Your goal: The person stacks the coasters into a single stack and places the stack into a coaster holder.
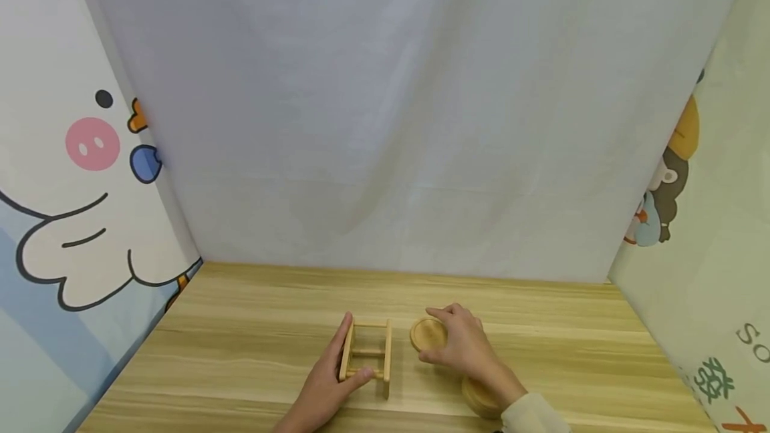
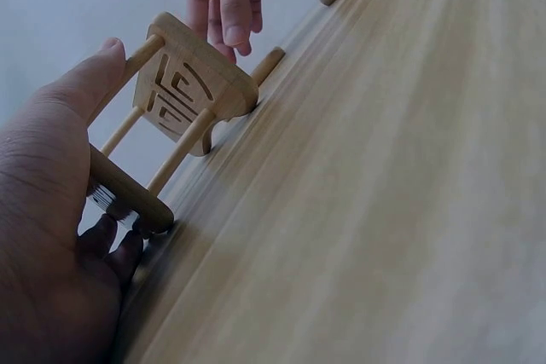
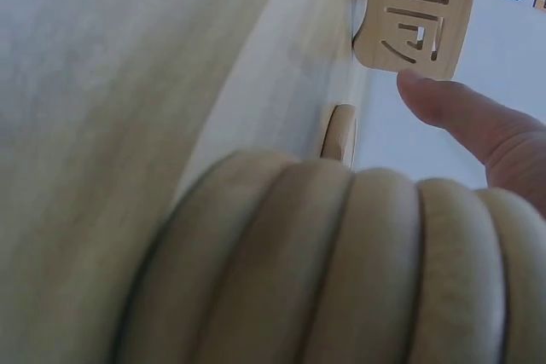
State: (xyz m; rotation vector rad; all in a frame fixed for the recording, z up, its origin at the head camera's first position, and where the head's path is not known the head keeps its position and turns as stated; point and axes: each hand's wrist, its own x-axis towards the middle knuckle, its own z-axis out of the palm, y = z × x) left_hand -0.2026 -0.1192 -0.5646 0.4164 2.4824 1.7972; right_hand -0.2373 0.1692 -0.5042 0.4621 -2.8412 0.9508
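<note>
A small wooden coaster rack (image 1: 388, 359), two side panels joined by thin dowels, stands on the table. My left hand (image 1: 325, 379) holds its left side, thumb over the near edge and fingers along the outer panel. In the left wrist view the far panel (image 2: 192, 83) shows cut-out fretwork. To the right of the rack, one round wooden coaster (image 1: 428, 334) lies on the tabletop. My right hand (image 1: 460, 346) hovers around that coaster, thumb and fingers spread apart at its right side. In the right wrist view the coaster (image 3: 339, 134) appears edge-on beyond the stack.
A stack of round wooden coasters (image 1: 478, 398) stands under the right forearm, its rims (image 3: 341, 270) close to the right wrist camera. The wood-grain table (image 1: 259, 313) ends at a pale cloth backdrop (image 1: 385, 152). Cartoon-printed panels (image 1: 90, 232) flank both sides.
</note>
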